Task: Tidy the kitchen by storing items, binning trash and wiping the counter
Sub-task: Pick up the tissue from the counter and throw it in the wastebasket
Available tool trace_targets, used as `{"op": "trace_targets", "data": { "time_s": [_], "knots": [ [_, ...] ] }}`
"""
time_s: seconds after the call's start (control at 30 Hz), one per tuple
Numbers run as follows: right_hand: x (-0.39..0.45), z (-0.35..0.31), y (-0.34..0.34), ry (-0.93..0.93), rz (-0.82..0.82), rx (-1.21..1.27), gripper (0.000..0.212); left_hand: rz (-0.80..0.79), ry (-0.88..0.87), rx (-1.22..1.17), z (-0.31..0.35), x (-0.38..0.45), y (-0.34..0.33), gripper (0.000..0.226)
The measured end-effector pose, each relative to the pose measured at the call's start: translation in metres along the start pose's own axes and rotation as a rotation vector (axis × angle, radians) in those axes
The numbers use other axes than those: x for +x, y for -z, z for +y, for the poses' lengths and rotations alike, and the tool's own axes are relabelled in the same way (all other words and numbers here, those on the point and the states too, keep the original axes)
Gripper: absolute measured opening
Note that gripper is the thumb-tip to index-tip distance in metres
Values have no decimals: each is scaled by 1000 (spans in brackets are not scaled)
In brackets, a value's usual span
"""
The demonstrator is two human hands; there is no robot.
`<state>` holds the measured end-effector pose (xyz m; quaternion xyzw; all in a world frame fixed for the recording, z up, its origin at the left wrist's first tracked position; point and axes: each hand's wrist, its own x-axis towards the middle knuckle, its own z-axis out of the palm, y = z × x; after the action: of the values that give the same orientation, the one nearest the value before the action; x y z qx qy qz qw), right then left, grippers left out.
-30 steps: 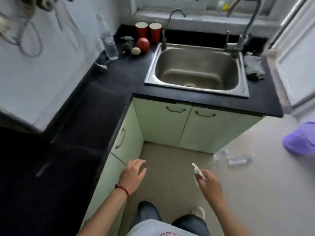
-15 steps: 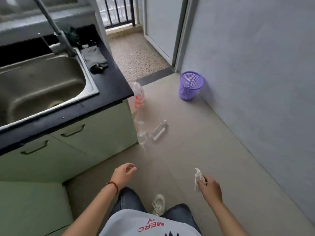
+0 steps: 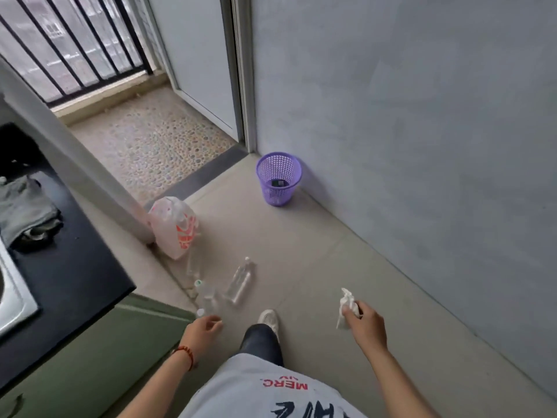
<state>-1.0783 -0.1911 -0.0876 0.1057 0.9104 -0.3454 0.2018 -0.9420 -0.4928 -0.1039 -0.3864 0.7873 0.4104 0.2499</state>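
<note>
A crumpled white scrap of tissue or wrapper is pinched between the thumb and curled fingers of the right hand, which is held out in the lower right of the frame with the forearm extended up from the bottom edge. The left hand is seen at lower centre, palm down, its fingers loosely curled and holding nothing; a red beaded bracelet is worn on that wrist.

A purple perforated plastic waste basket is stood on the beige tiled floor against the grey wall, right of centre and well apart from both hands; a small dark item is visible at its bottom. Between the hands and the basket, a clear plastic bottle is laid on its side, and further clear bottles, blurred, are stood just left of it. A translucent plastic jug with orange print is set behind them, at the foot of a white pillar.

At the left edge, a black countertop is seen with a grey crumpled cloth lying on it, beside the rim of a steel sink.
</note>
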Motion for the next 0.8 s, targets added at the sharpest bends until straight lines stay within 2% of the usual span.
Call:
{"op": "trace_targets", "data": {
  "time_s": [0.2,0.43,0.67,0.8],
  "knots": [
    [78,-47,21,-41,17,9,30,11,-118,24,115,79,48,31],
    [167,-85,30,-94,26,20,39,108,-198,-36,226,166,100,32],
    [278,-151,36,-41,-74,-31,34,159,-109,-120,267,221,127,31],
    [333,-210,38,77,-139,-76,33,171,-37,-163,273,240,138,31]
  ]
}}
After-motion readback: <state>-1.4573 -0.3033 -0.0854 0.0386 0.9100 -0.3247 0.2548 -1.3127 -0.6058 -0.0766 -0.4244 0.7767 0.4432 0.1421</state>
